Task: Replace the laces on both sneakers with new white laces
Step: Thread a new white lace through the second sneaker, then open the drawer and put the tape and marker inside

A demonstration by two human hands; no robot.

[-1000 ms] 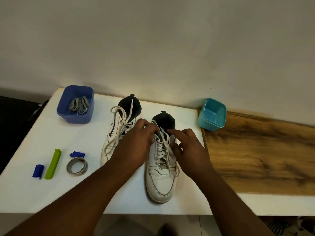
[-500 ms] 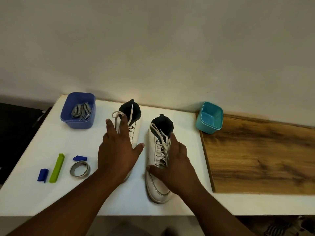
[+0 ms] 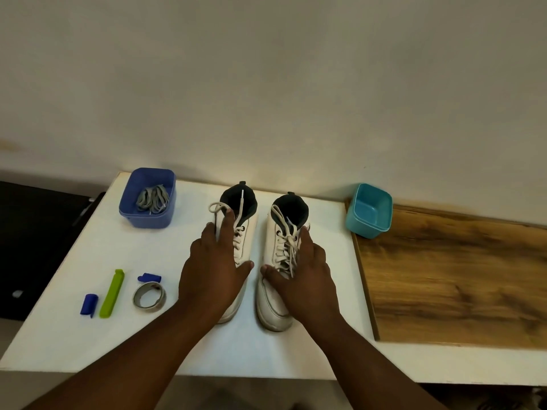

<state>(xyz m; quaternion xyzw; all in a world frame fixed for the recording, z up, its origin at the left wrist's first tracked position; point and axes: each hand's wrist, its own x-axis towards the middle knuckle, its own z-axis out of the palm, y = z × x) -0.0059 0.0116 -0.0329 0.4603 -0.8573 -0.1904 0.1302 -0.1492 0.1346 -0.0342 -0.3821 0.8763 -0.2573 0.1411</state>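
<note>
2 white leather high-top sneakers, laced, stand side by side toes-near at the middle of the white tabletop point(image 3: 88, 250): left sneaker point(image 3: 244, 241) under the left hand point(image 3: 214, 272), right sneaker point(image 3: 278, 261) under the right hand point(image 3: 305, 276), both hands laid flat with fingers straight and spread. Far left, 1 blue plastic tub point(image 3: 148, 199) holds grey laces point(image 3: 153, 198); far right, 1 teal plastic tub point(image 3: 370, 210) touches a brown wooden board point(image 3: 458, 276). Near left: 1 grey tape roll point(image 3: 149, 296), 1 green clip point(image 3: 112, 292), 2 small blue pieces point(image 3: 88, 304).
</note>
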